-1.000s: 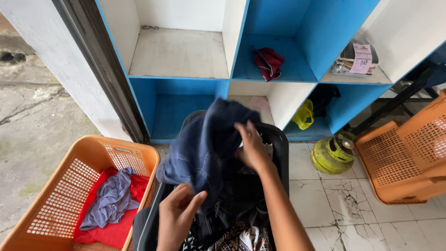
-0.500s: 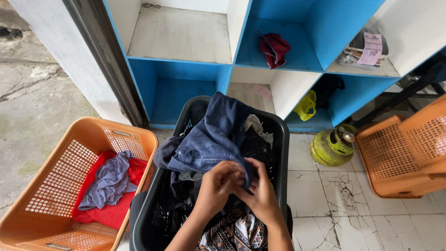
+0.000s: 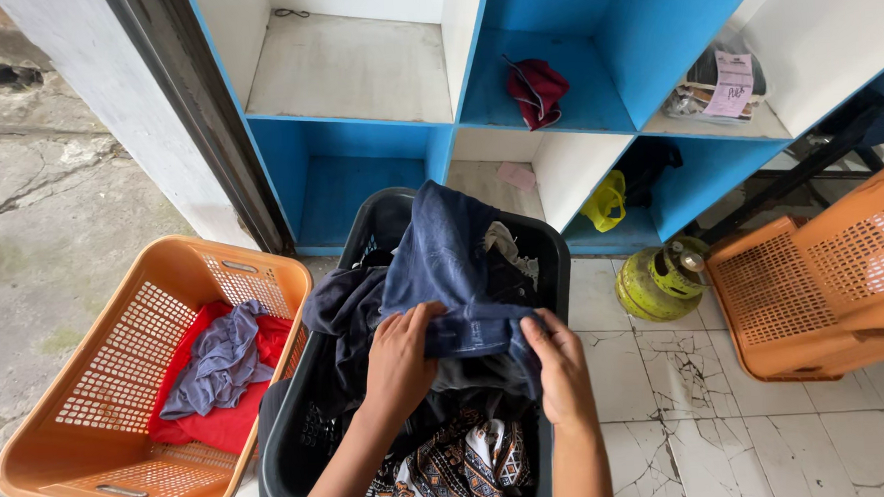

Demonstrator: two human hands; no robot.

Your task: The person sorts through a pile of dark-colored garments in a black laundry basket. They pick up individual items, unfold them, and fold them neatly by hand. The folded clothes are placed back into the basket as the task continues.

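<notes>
Both my hands grip a dark blue garment (image 3: 450, 258) over a black laundry basket (image 3: 557, 253). My left hand (image 3: 402, 365) pinches its lower edge on the left. On the right, my right hand (image 3: 561, 368) clutches the same edge. The cloth drapes up and away over the far rim of the basket. Beneath it lie dark clothes and a patterned black, white and orange fabric (image 3: 461, 466).
An orange basket (image 3: 120, 392) on the left holds a red cloth and a grey-blue one (image 3: 218, 353). Two orange baskets (image 3: 821, 282) lie tipped at right beside a green gas cylinder (image 3: 657, 281). Blue and white cubby shelves (image 3: 456, 109) stand behind, one with a red cloth (image 3: 536, 90).
My right hand came down from holding the garment high. Both hands now meet on its near edge, spread slightly apart, and the cloth lies flatter over the basket.
</notes>
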